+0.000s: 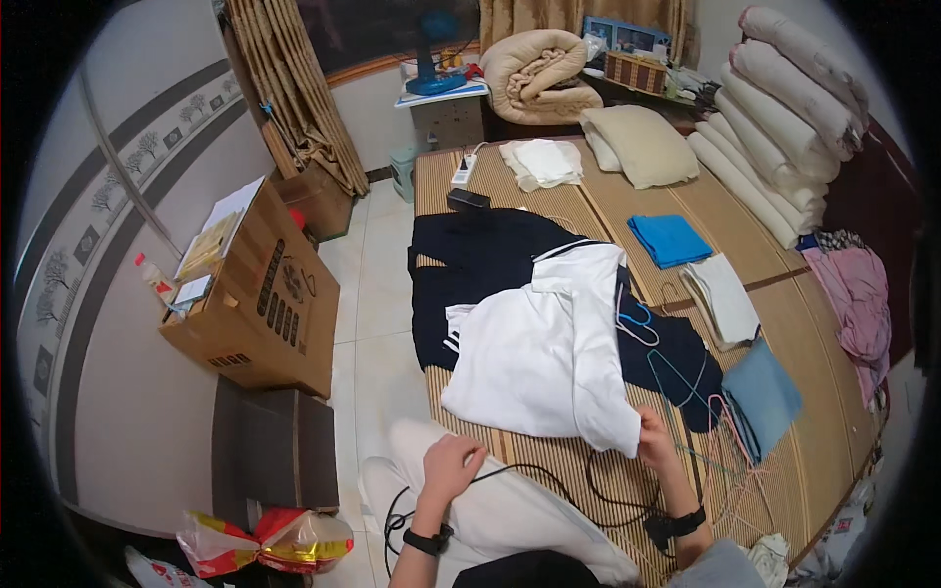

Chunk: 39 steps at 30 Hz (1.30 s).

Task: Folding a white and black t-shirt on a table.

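Observation:
My right hand (656,439) grips the lower right corner of a white shirt (533,360), which is spread on a slatted bamboo mat (540,459). The shirt is partly folded over on its right side and has dark trim by the collar. Over my white-trousered leg, my left hand (452,464) is loosely curled, apart from the shirt; its fingertips are hidden. Dark garments (470,235) lie underneath and beyond the shirt. A black cable (540,470) runs past my left hand and across the mat.
Several hangers (724,415) lie to the right, near folded blue-grey cloth (764,400), white cloth (720,301) and bright blue cloth (669,240). A pillow (643,147), power strip (464,169) and rolled bedding (779,132) are farther back. A cardboard box (272,301) stands left on the tiled floor.

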Motion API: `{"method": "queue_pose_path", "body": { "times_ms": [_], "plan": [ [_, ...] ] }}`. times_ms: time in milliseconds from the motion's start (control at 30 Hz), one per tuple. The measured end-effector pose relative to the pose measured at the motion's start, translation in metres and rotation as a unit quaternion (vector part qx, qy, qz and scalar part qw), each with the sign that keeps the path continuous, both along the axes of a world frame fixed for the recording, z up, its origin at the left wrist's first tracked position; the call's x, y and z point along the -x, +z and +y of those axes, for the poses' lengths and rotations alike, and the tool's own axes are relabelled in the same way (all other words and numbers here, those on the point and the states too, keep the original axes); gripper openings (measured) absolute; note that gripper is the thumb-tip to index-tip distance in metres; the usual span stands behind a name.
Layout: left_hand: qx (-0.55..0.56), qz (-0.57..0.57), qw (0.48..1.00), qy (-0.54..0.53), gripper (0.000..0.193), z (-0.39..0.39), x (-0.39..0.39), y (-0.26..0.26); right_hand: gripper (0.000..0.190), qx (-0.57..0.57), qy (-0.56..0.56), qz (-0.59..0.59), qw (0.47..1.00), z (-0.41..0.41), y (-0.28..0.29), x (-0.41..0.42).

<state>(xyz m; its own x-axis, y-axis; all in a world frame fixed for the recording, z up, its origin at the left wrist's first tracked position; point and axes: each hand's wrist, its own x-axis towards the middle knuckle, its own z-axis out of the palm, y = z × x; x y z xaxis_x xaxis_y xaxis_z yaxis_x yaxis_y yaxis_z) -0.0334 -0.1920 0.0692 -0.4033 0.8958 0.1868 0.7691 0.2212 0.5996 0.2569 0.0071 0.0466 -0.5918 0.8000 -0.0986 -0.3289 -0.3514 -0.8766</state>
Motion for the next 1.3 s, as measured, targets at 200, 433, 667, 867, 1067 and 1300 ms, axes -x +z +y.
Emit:
{"method": "queue_pose_path", "body": {
  "times_ms": [200,433,667,867,1067,1300],
  "plan": [
    [-0.037,0.053,0.997,-0.049,0.047,0.011,-0.037,0.037,0.041,-0.011,0.242,0.203,0.949,-0.032,0.025,-0.006],
    [-0.066,-0.314,0.925,-0.202,0.056,0.0,-0.077,-0.003,0.022,-0.153,0.718,0.089,0.673,-0.107,0.08,0.073],
    [0.071,-0.391,0.899,-0.182,0.043,-0.064,-0.057,0.014,0.019,-0.177,0.624,-0.013,0.761,-0.082,0.088,0.046],
    [-0.026,-0.366,0.93,-0.007,0.038,-0.102,-0.033,0.044,0.038,-0.223,0.377,-0.26,0.861,-0.052,0.051,-0.014],
    [-0.138,-0.303,0.933,0.136,0.033,-0.106,-0.022,0.063,0.067,-0.496,0.14,-0.539,0.666,-0.064,0.045,-0.029],
    [-0.199,-0.258,0.926,0.193,0.027,-0.11,-0.013,0.079,0.053,-0.462,-0.017,-0.463,0.756,-0.029,-0.01,-0.038]
  ]
}}
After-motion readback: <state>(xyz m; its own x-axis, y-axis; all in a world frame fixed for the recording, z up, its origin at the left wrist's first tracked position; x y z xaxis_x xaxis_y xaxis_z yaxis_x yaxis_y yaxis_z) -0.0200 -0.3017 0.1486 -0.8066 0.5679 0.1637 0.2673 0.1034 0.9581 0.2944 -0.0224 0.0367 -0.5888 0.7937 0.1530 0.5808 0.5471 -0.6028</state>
